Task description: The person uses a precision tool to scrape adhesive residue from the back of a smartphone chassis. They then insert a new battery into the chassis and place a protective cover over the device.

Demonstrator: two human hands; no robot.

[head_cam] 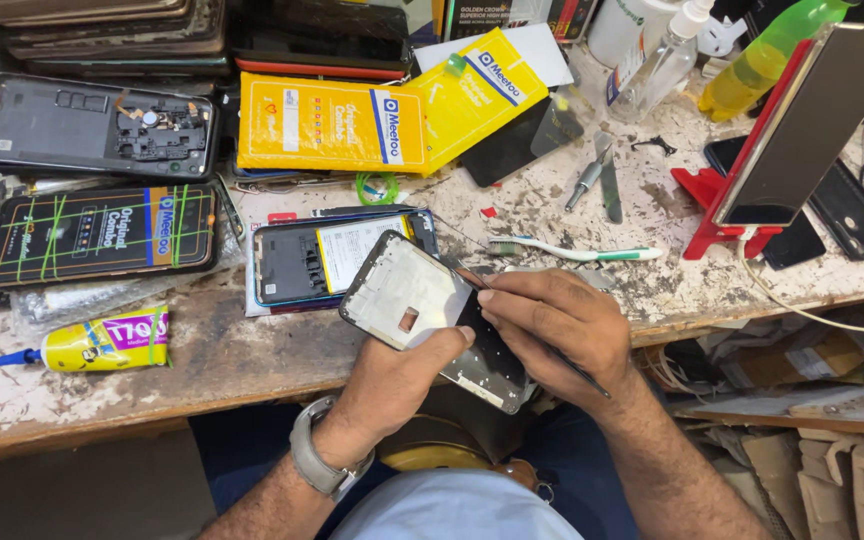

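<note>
1. The phone frame [432, 315] is the piece in hand: a bare middle frame with a pale inner plate and a small cut-out, held tilted over the near edge of the workbench [232, 350], just in front of the opened phone [337, 255] that lies back-up with its battery showing.
2. The left hand [397, 380] props the phone frame from below, thumb pressed onto its lower edge, the other fingers hidden underneath, so I cannot tell how they lie.
3. The right hand [552, 325] rests on the frame's right side, fingers pressed together and pinching a thin dark tool [580, 375] whose tip seems to meet the frame's upper edge.
4. Progress, as I judge it: the frame is stripped and no screen sits in it; the glue tube [92, 345], left of the phone frame, lies capped, so gluing looks not begun.
5. Count, head view: one frame in hand; one opened phone behind it; one more open back shell [82, 125] far left of it; two yellow packets [372, 115] behind; one banded screen pack [102, 232] to the left; one toothbrush [577, 250] to the right; one propped phone on a red stand [802, 130] further right.
</note>
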